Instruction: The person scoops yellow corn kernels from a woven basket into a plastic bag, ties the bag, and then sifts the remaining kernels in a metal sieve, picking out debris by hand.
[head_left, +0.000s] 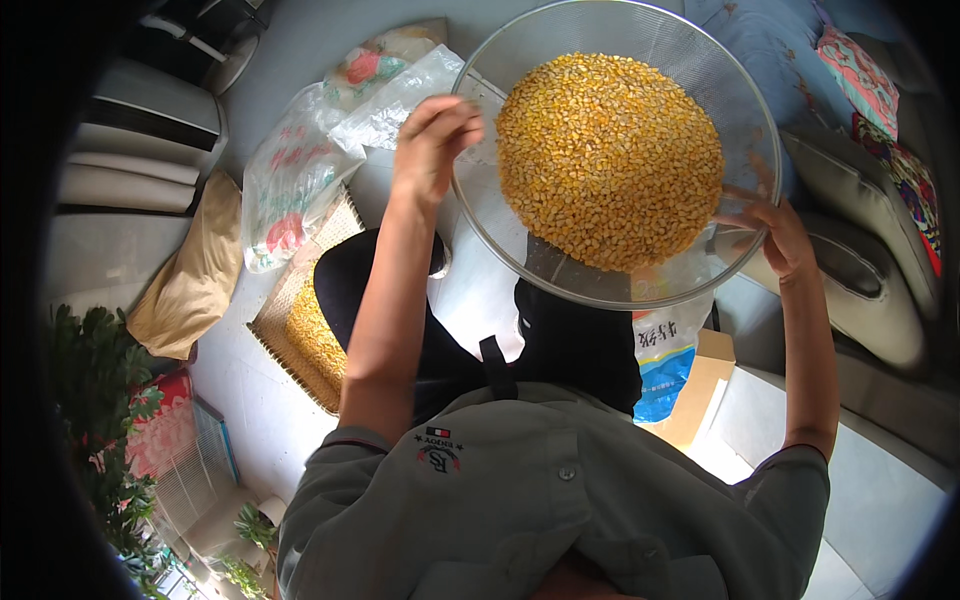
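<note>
A large round wire-mesh sieve (731, 82) with a metal rim is in front of me, above my knees. Inside it lies a broad heap of yellow corn kernels (607, 161). My right hand (780, 229) holds the sieve at its right rim, and its fingers show through the mesh from beneath. At the left rim is my left hand (439, 142), fingers curled and slightly blurred. Whether it grips the rim or pinches something small cannot be made out.
By my left leg, a woven basket (270, 311) holds more corn. Printed plastic bags (292, 180) lie beyond it. A cardboard box (701, 390) and printed sack (664, 382) are by my right leg. A sofa (847, 285) stands right; a leafy plant (97, 390) stands left.
</note>
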